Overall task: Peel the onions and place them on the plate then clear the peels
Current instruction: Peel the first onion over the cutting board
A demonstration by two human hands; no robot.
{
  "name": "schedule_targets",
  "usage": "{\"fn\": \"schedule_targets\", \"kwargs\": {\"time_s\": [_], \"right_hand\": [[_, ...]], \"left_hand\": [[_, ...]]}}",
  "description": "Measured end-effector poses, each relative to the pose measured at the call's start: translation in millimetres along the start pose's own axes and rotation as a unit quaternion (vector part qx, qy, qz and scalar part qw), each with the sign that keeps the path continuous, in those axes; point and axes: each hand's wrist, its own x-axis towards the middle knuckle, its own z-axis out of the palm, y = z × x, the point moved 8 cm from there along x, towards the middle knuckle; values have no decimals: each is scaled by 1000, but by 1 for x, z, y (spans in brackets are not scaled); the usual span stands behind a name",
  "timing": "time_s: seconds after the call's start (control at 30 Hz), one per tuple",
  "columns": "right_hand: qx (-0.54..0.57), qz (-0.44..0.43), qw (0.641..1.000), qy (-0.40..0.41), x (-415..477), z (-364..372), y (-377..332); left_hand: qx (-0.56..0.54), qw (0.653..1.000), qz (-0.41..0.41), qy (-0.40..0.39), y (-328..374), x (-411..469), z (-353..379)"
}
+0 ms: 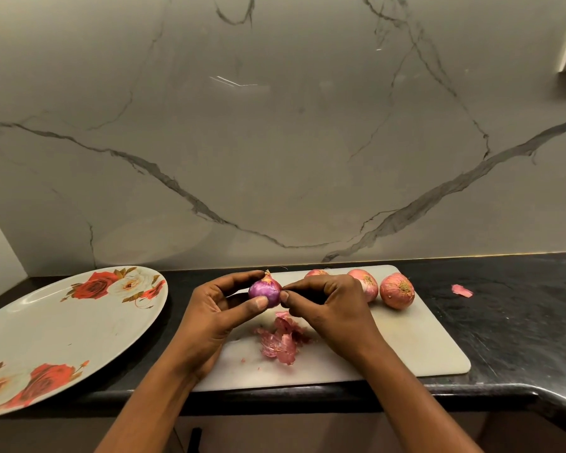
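A: Surface [504,322]?
B: Black stone, polished, faint speckle. Wall [275,142] behind it is a marble-look slab with grey veins, glossy, throws reflections.
A: Cutting board [406,348]?
B: White plastic, matt, smooth, faint stains. Plate [46,322] is glossy with printed roses; ceramic or melamine, can't tell.
A: Rest?
B: Held onion [264,291] is purple, smooth, slight sheen. Unpeeled onions [397,291] have dry, papery pink skins, matt. Peels [280,341] are thin, crinkled, paper-like.
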Motion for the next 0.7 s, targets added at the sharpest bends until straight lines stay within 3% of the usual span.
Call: {"fn": "schedule_targets", "kwargs": {"time_s": [0.37,0.53,0.7], "right_hand": [[9,49,997,60,3,-7,14],[-16,40,998,40,2,-5,13],[39,58,997,17,1,-1,14]], "left_hand": [[-23,999,-15,-17,-3,1,1],[-27,999,-19,-25,-6,2,0],[-12,999,-19,-34,-4,1,2]]}}
